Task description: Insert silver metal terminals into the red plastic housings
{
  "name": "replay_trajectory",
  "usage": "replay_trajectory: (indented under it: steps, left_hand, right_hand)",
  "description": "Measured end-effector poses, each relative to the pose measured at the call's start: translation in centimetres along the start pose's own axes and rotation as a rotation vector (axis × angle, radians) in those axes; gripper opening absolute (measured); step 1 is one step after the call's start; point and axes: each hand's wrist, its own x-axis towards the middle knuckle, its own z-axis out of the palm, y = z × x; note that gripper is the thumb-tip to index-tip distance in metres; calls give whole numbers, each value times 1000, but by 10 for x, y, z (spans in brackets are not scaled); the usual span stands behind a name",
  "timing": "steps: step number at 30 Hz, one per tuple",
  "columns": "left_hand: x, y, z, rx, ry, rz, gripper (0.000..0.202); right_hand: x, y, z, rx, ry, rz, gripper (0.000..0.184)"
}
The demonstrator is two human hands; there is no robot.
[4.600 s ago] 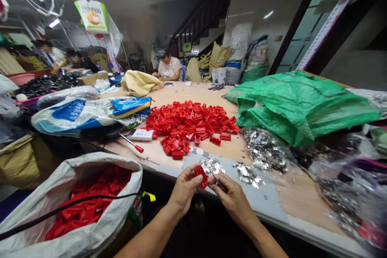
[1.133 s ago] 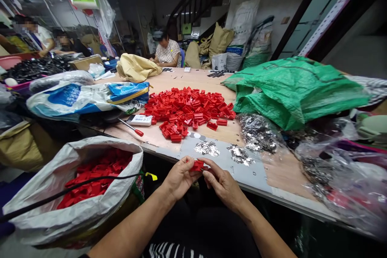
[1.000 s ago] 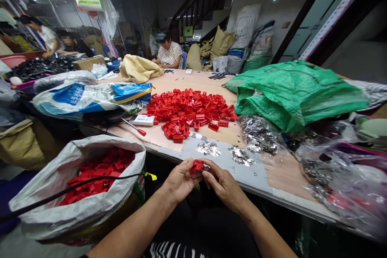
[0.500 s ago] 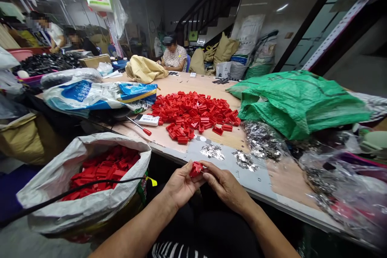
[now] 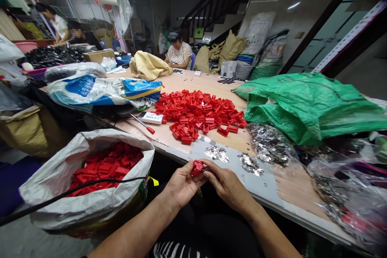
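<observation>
My left hand [image 5: 180,185] and my right hand [image 5: 225,183] meet just below the near table edge, both pinched on one small red plastic piece [image 5: 196,167]. A big heap of the same red pieces [image 5: 201,115] lies on the wooden table [image 5: 187,84] ahead. Two small piles of shiny metal bits [image 5: 216,153] sit on a grey patch just beyond my fingers. At my left stands an open white sack [image 5: 81,209] filled with red pieces [image 5: 105,165].
A green woven bag [image 5: 308,105] and clear bags of metal parts [image 5: 269,143] fill the right side. A blue-white bag [image 5: 99,90], a red-handled screwdriver [image 5: 142,124] and a white device [image 5: 151,117] lie left. A black cable [image 5: 60,196] crosses the sack. Other people sit at the far end.
Both hands stay together on the red piece, turning it slightly. The view has shifted a little, so the table and sack sit slightly further right in the picture.
</observation>
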Motion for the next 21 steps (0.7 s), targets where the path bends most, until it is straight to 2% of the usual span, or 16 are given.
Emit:
replay_trajectory:
  steps: [4, 10, 16, 18, 21]
  left_hand:
    - [0, 0, -1, -21, -22, 17, 21]
    - [-3, -1, -1, -13, -56, 32, 17]
    - [-9, 11, -8, -50, -104, 81, 7]
    - [-13, 18, -10, -62, -140, 98, 13]
    - [-18, 25, -15, -50, -203, 121, 33]
  right_hand:
    - [3, 2, 6, -31, 57, 25, 34]
    - [12, -3, 4, 285, 83, -12, 33]
    - [21, -20, 4, 411, 25, -12, 22]
    - [29, -29, 7, 431, 30, -30, 20]
    - [50, -52, 16, 480, 69, -79, 17]
